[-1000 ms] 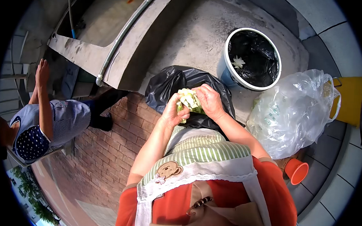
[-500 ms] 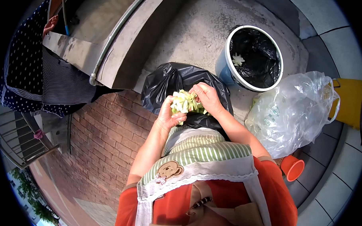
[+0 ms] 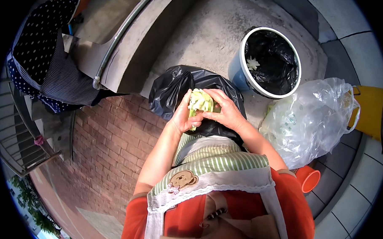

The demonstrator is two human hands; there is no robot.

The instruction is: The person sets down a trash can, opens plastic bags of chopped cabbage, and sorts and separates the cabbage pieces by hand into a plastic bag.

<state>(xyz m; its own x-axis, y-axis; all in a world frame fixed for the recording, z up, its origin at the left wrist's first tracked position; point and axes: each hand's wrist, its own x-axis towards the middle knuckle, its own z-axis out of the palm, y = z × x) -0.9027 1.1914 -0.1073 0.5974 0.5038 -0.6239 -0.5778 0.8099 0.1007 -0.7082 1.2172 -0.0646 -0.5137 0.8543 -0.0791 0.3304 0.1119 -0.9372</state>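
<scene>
My left hand point(image 3: 182, 115) is wrapped round a pale yellow-green vegetable that looks like a piece of cauliflower point(image 3: 201, 100). From the other side my right hand point(image 3: 227, 109) grips the same piece, its thumb across the front and its fingers over the top. Both hands are above a black plastic bag point(image 3: 169, 87) lying in front of my lap. Beyond them, to the right, stands a blue bucket with a white rim point(image 3: 298, 56), lined with black plastic. One small whitish vegetable piece point(image 3: 253, 64) lies inside it on the liner.
A bulging clear plastic bag point(image 3: 303, 123) sits at my right, with a yellow object point(image 3: 371, 109) behind it. An orange-red container point(image 3: 310, 179) is beside my right elbow. Left, a person in dotted clothing point(image 3: 44, 42) stands by a concrete basin with a pipe point(image 3: 118, 43) along its edge.
My right hand has moved from pinching at the top of the piece to lying round its right side. The piece has turned in my hands. The person at the left has shifted right.
</scene>
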